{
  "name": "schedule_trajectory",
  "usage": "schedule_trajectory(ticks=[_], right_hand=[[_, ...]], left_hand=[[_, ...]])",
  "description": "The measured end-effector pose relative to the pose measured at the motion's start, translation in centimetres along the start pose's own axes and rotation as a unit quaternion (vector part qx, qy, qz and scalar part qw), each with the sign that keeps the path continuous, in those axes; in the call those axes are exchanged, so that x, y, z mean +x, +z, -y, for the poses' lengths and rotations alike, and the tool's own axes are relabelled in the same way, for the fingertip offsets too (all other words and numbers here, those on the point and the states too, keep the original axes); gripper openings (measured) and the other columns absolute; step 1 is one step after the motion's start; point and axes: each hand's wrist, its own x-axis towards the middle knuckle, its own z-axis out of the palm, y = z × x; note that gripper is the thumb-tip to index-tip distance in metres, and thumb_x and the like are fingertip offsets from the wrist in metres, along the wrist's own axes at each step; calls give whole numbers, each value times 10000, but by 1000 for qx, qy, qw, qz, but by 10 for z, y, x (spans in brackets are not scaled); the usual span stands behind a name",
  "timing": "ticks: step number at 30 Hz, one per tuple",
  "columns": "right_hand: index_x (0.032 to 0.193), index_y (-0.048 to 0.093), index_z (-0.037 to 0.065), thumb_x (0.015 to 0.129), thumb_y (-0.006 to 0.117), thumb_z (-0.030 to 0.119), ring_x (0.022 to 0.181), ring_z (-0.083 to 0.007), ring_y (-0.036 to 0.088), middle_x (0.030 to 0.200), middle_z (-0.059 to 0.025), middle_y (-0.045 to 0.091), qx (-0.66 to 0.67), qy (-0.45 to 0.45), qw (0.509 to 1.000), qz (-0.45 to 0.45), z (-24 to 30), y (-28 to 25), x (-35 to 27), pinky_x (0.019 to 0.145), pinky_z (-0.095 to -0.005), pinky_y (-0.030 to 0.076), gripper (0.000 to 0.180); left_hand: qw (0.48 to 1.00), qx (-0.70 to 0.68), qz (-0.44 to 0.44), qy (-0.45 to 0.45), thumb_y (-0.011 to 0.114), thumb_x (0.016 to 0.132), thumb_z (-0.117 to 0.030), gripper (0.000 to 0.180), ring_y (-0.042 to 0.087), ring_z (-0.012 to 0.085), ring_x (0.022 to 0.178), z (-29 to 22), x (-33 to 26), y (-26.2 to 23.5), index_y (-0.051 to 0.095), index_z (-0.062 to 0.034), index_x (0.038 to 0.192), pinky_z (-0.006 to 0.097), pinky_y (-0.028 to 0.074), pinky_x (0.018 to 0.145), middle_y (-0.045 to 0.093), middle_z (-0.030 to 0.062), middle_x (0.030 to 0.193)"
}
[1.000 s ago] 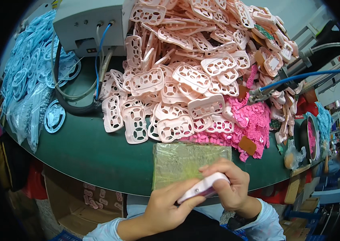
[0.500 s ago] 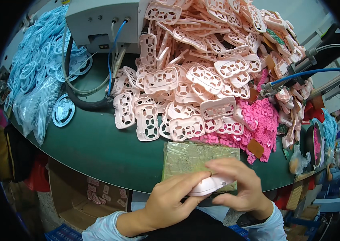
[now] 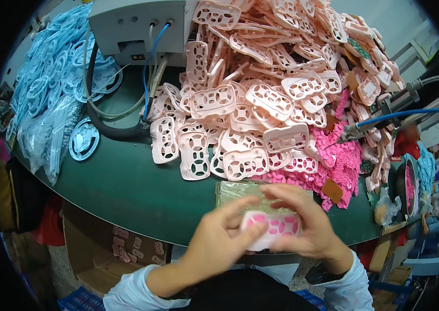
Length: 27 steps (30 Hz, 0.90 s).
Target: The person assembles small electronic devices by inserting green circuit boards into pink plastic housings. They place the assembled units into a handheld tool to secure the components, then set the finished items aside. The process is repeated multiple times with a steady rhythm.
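The left hand (image 3: 217,228) has its grip closed on one end of a pale pink casing (image 3: 275,237), thumb across its face; the right hand (image 3: 310,225) cups the other end, perhaps steadying it, though I cannot tell whether its grip presses. The casing is held over the near side of a film-wrapped block (image 3: 232,191), bright pink keys (image 3: 287,226) facing up, apparently for viewing. Beyond, on the green counter (image 3: 126,194), pale pink shells (image 3: 245,163) and pink key pieces (image 3: 345,158) lie heaped, seemingly for easy reach.

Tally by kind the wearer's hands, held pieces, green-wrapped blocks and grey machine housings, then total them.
Hands (left hand, right hand): 2
Held pink-and-white piece: 1
Green-wrapped block: 1
Grey machine housing: 1
Total: 5
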Motion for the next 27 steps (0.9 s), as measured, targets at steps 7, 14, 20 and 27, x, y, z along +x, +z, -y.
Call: schedule_trajectory(ticks=[7, 14, 20, 27], right_hand=[[1091, 656, 56, 659, 805, 132, 956, -276, 656, 1038, -98, 666, -226, -226, 947, 25, 2, -8, -13, 812, -375, 535, 464], [1040, 666, 35, 698, 782, 105, 880, -259, 683, 1000, -108, 677, -260, -214, 941, 27, 10, -8, -17, 767, -371, 569, 368], [1025, 659, 16, 736, 772, 112, 855, -260, 689, 949, -130, 693, -236, -196, 952, -8, 2, -3, -23, 804, -399, 568, 325], [1034, 646, -24, 740, 764, 86, 829, -280, 690, 941, -153, 700, -109, -126, 985, -51, -18, -9, -31, 790, -370, 566, 335]], left_hand=[[943, -222, 68, -240, 553, 944, -187, 375, 680, 220, 587, -18, 9, -24, 507, 47, 1234, 205, 519, 423, 669, 187, 924], [930, -238, 50, -274, 544, 955, -202, 323, 678, 208, 639, -9, 10, -18, 533, 8, 1200, 222, 550, 518, 658, 168, 933], [931, -208, 77, -290, 523, 965, -217, 319, 679, 214, 661, -5, 13, -19, 536, -12, 1209, 238, 556, 550, 654, 164, 949], [882, 368, 57, 289, 589, 910, -181, 340, 662, 273, 802, -7, 8, -17, 576, -11, 1205, 333, 530, 739, 675, 150, 939]])
